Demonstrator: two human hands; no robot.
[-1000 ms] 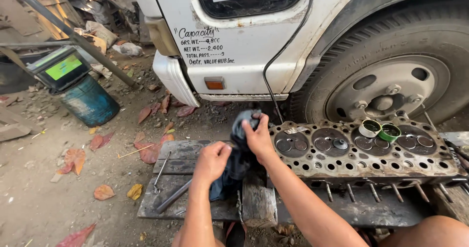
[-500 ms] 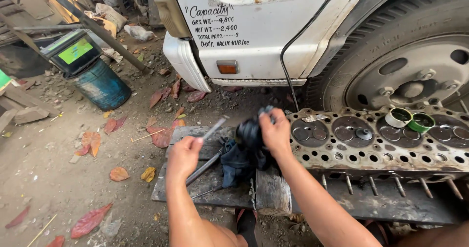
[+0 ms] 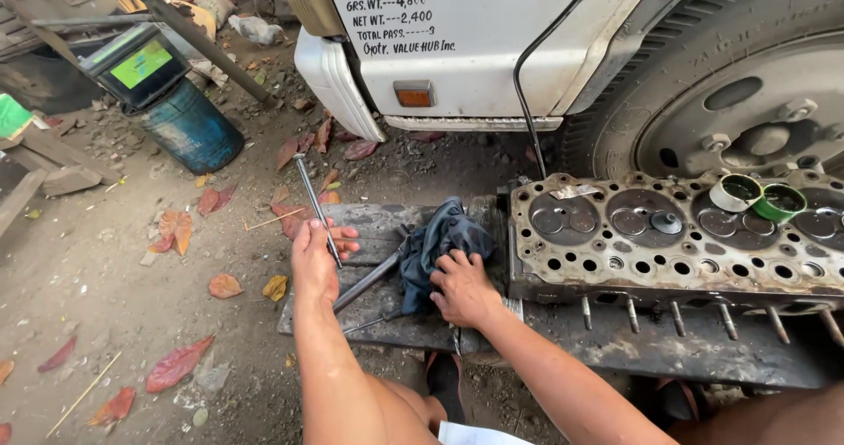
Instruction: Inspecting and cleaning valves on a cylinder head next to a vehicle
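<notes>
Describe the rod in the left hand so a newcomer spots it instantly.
Start at the grey cylinder head lying before the truck wheel. Left of it, past the dark rag, the left hand holds a thin metal rod, the only tool raised off the planks.

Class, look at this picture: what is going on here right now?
A person crouches outdoors beside a white truck. The left hand holds up a thin metal rod. The right hand presses on a dark rag lying on a metal plate. An engine cylinder head rests on that plate, with two small tins on top.
</notes>
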